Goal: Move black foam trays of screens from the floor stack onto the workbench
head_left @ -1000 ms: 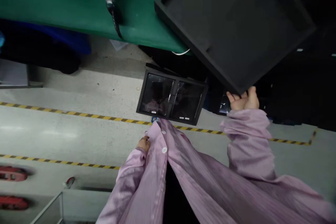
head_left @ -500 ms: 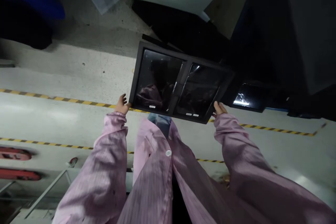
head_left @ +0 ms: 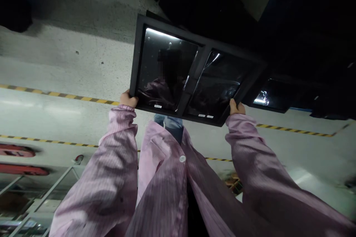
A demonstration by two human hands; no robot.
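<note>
Both sides gripped! We've got the black tray [head_left: 138, 55] right before us, left hand [head_left: 128, 100] clamped by its near left corner, right hand [head_left: 237, 107] by the near right, glossy panels [head_left: 167, 70] in two compartments.

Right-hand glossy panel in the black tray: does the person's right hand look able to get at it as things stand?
Probably yes: the right hand grips the black tray close beside that panel, and neither hand covers it, though it would likely have to release the rim first.
</note>
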